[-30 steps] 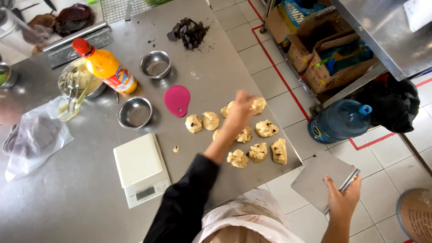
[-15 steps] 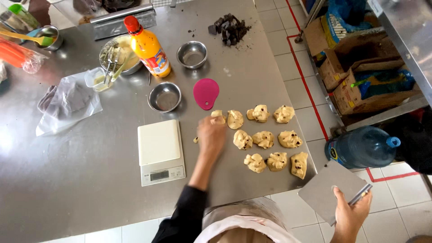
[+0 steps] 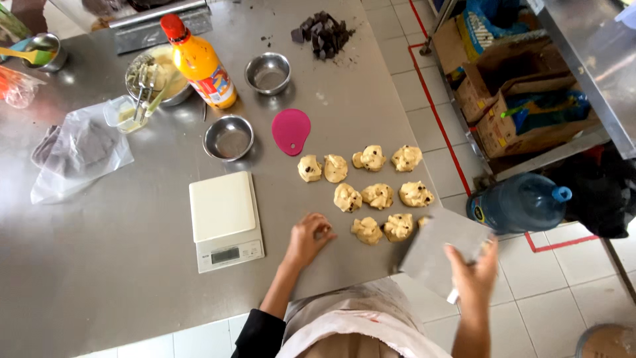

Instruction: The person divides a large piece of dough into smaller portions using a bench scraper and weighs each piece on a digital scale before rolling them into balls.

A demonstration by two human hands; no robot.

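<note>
Fingers of the left hand curl loosely on the surface, holding nothing, beside the dough pieces. Right hand grips a flat metal scraper near the closest pieces.

1. Brushed steel table, dull sheen, faintly streaked.
2. Small steel bowls, polished, mirror-bright inside.
3. Dough lumps, pale, rough, sticky-looking, dark chips embedded.
4. Kitchen scale, smooth matt cream plastic top.
5. Pink scraper, smooth matt plastic.
6. Flat grey metal sheet in right hand, matt.
7. Orange bottle, glossy plastic.
8. Clear plastic bag, crinkled, shiny.
</note>
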